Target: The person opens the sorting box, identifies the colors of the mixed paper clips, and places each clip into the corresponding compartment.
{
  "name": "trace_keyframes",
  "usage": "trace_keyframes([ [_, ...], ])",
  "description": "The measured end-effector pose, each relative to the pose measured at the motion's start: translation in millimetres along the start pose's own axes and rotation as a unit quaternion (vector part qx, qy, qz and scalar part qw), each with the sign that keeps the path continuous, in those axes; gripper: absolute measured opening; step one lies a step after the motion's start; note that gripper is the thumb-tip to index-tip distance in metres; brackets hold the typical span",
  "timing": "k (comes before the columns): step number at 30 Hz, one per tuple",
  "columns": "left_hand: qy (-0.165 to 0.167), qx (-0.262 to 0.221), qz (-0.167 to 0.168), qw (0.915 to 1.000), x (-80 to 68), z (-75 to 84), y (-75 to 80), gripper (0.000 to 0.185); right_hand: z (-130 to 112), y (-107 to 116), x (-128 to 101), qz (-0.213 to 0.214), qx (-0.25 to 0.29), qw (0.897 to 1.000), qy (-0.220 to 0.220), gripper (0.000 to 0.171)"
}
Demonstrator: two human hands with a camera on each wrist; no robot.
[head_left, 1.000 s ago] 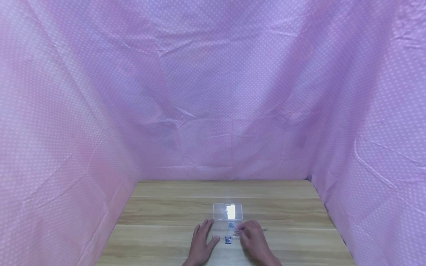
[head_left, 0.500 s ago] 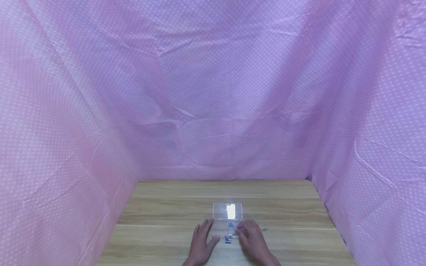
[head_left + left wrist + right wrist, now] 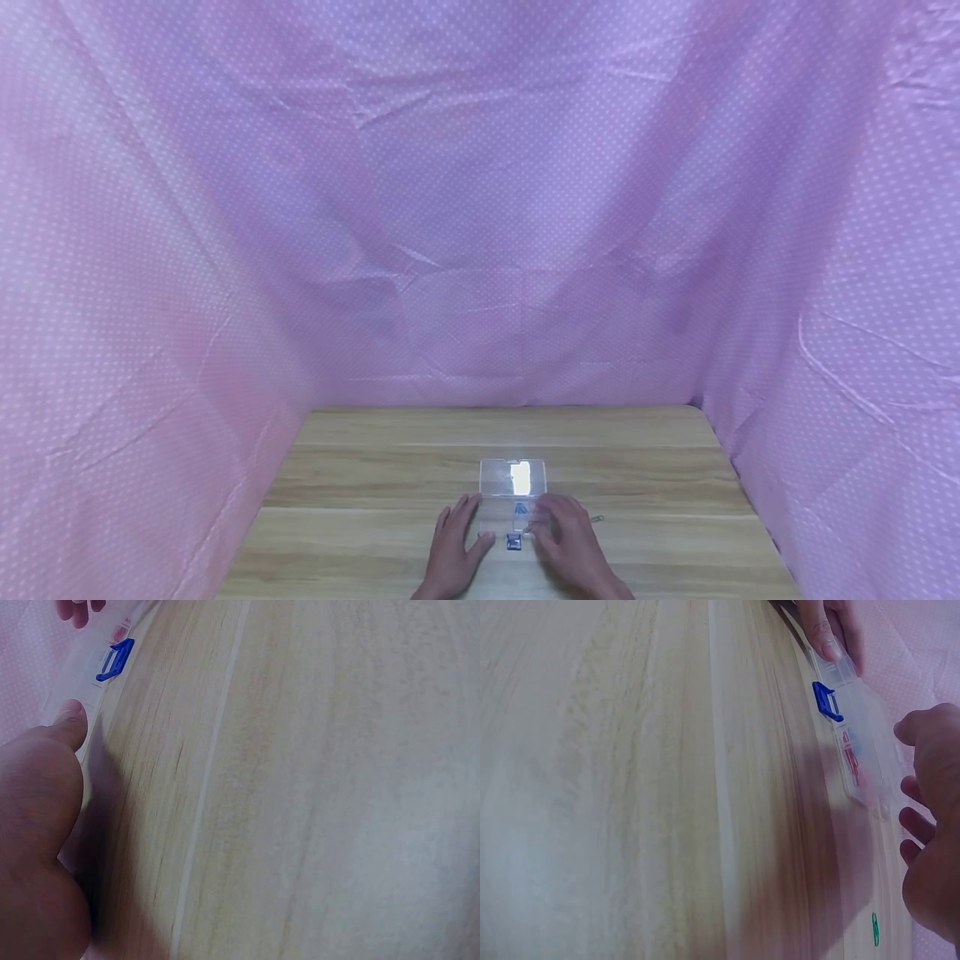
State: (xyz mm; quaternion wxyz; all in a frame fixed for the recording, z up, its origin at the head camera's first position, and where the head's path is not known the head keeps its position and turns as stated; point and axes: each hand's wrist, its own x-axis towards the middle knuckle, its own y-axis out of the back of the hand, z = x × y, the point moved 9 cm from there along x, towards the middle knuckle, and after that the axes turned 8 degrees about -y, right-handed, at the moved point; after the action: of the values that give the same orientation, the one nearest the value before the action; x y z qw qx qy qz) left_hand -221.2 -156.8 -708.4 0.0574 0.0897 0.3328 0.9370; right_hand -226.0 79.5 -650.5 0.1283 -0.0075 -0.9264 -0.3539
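Note:
A clear plastic box [image 3: 495, 517] lies on the wooden table with its lid [image 3: 495, 477] folded back. Its blue latch [image 3: 826, 701] hangs at the front edge. My left hand [image 3: 452, 548] holds the left side, thumb on the front edge and fingers at the far left corner. Over the right end hovers my right hand [image 3: 573, 537], fingers loosely bent, nothing visible between them. Blue paper clips [image 3: 521, 508] lie in a rear right compartment. Red paper clips [image 3: 850, 756] lie in the front right one, partly overlapped by the right fingers in the head view.
A green paper clip [image 3: 875, 929] lies on the wooden table [image 3: 360, 467] to the right of the box. Pink dotted cloth [image 3: 480, 333] hangs behind the table and along both sides.
The right hand's fingertips have shifted slightly over the box's right compartments and loosened from their earlier pinch. The left hand, the box and the green paper clip stay in place.

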Motion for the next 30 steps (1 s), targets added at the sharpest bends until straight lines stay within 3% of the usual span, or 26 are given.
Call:
trace_keyframes([
  [10, 0.003, -0.003, -0.004, 1.0, 0.4, 1.3, -1.5, 0.073, 18, 12, -9, -0.016, -0.024, 0.999, -0.03, 0.047],
  [17, -0.014, 0.009, 0.019, 0.9997, 0.4, 1.2, -1.0, 0.071, 33, 31, -12, 0.03, -0.07, 0.997, -0.008, 0.049],
  [30, 0.009, 0.012, 0.0, 0.9999, 3.5, -7.1, -4.8, 0.074, 55, 65, -10, 0.104, -0.071, 0.991, 0.037, 0.052],
])
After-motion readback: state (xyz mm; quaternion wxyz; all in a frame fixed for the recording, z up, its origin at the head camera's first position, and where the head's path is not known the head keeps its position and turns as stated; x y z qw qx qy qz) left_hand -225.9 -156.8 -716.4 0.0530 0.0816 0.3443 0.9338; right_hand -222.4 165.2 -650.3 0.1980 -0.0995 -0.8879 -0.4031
